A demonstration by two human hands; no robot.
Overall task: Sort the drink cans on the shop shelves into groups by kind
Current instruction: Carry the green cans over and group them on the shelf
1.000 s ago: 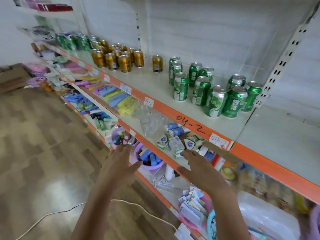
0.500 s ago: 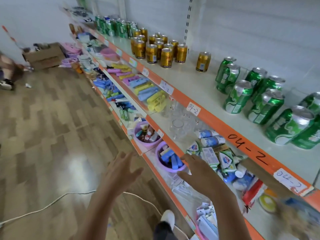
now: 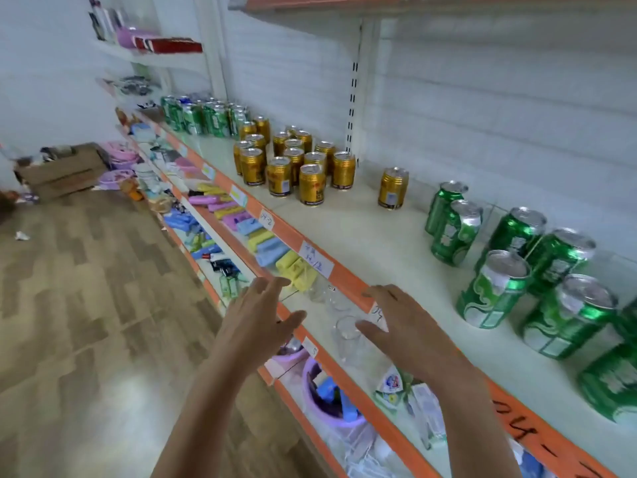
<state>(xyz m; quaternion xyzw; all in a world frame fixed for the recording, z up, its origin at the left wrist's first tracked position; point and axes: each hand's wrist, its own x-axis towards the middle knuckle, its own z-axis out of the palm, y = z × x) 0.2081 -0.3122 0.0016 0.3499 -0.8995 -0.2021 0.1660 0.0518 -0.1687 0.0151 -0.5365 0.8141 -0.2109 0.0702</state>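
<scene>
Both hands have risen since half a second ago, and the view has swung so the can shelf (image 3: 362, 232) now fills the right side. Left hand (image 3: 256, 317) hovers over the floor's edge, fingers spread and relaxed, holding nothing; right hand (image 3: 401, 326) reaches over the orange shelf lip (image 3: 310, 241), fingers straight, also holding nothing. On the pale shelf a cluster of gold cans (image 3: 293, 160) stands upright, a single gold can (image 3: 393, 188) apart to its right. Green cans (image 3: 517, 270) crowd the near right; more green cans (image 3: 203, 115) sit far back. Below, lower shelves (image 3: 220, 215) carry coloured packets and a purple tub (image 3: 320, 401). Wood-pattern floor (image 3: 86, 305) stretches left to a cardboard box (image 3: 58, 170) by the white wall.
</scene>
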